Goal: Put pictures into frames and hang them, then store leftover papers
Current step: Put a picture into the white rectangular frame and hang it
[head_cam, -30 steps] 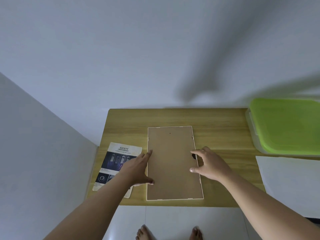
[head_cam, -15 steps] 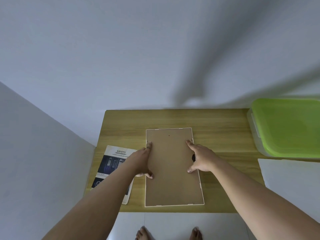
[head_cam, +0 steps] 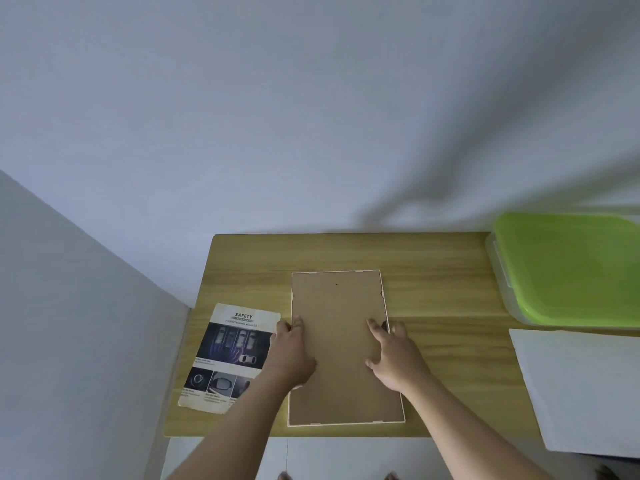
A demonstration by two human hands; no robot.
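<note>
A white picture frame lies face down on the wooden table, its brown backing board up. My left hand lies flat over the frame's left edge, fingers straight on the board. My right hand rests on the board by the right edge, fingers spread next to a small dark clip. A printed "SAFETY" leaflet with car pictures lies on the table just left of the frame, partly under my left wrist.
A clear box with a green lid stands at the table's right end. A large white sheet overhangs the front right. Grey walls close in behind and on the left. My bare toes show below the table's front edge.
Both hands moved inward onto the backing board: the left from the frame's left edge, the right from a raised spread pose beside the clip. The frame stayed in place.
</note>
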